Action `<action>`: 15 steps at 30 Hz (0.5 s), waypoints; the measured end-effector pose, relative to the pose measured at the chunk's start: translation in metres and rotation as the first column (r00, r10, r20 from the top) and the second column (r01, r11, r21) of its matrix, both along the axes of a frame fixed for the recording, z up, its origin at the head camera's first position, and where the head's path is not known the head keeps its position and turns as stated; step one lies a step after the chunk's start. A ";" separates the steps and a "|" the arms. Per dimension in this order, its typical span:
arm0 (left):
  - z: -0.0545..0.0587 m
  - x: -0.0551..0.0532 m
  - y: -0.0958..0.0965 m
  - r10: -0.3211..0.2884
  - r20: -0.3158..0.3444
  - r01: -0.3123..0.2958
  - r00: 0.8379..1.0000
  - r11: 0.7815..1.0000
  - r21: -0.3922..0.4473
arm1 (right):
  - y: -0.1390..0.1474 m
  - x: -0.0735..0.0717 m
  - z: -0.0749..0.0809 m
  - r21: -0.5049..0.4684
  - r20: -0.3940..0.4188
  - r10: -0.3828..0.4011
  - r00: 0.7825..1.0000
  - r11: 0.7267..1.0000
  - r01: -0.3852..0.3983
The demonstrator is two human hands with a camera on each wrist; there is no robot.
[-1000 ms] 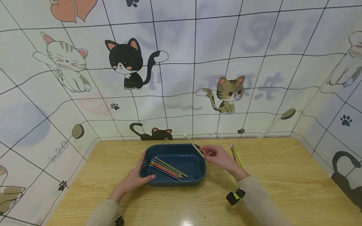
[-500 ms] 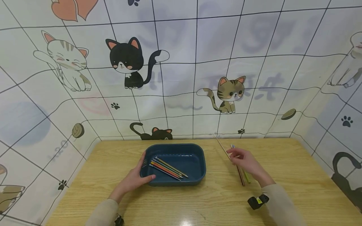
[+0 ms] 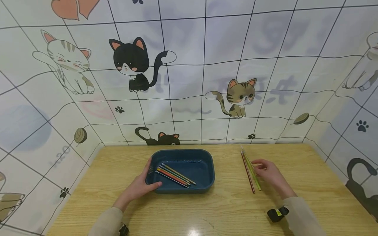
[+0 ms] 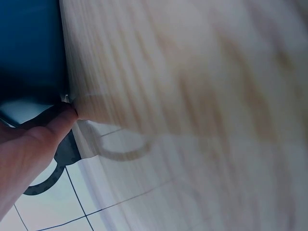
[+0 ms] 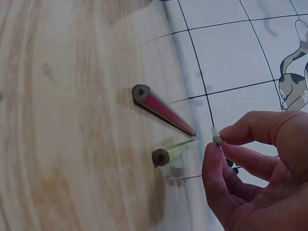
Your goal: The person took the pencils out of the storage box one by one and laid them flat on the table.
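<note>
A person's left hand [image 3: 136,187] gripped the left end of a blue dish [image 3: 198,169] with several pencils [image 3: 176,176] inside. The right hand [image 3: 270,173] pinched a pale pencil [image 5: 217,138] between thumb and finger, near red [image 3: 248,172] and green [image 3: 255,177] ones on the table [image 3: 206,213].

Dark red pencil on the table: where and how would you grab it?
Probably on its near half as the head view shows it, coming from above and pinching across its width. The dark red pencil lies flat, long and thin; the yellow-green pencil beside it converges toward the far end, so the near half should leave more clearance.
</note>
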State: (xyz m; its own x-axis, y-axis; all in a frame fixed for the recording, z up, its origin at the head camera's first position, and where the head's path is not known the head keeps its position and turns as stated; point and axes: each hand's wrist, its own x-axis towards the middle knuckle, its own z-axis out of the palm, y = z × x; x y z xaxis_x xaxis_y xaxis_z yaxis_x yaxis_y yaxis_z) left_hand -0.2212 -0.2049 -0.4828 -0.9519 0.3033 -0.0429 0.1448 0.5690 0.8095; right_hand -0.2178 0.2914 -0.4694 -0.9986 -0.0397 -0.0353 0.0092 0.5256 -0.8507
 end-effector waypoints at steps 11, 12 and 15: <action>0.002 0.001 0.000 -0.002 0.010 0.002 1.000 1.000 0.000 | 0.005 0.002 -0.009 0.105 0.030 -0.012 0.999 0.994 0.009; 0.002 0.001 0.001 0.000 0.009 0.000 1.000 1.000 0.000 | 0.004 0.002 -0.009 0.107 0.029 -0.012 1.000 0.994 0.009; 0.002 0.002 0.001 0.001 0.006 -0.001 1.000 1.000 -0.004 | 0.004 0.002 -0.008 0.104 0.013 -0.006 1.000 0.995 0.005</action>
State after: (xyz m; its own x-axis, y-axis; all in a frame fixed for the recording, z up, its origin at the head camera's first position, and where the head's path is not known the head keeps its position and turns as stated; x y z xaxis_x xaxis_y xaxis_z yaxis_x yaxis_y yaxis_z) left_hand -0.2197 -0.2043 -0.4806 -0.9519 0.3022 -0.0499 0.1394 0.5725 0.8080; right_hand -0.2160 0.2954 -0.4774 -0.9982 -0.0294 -0.0519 0.0232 0.6110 -0.7913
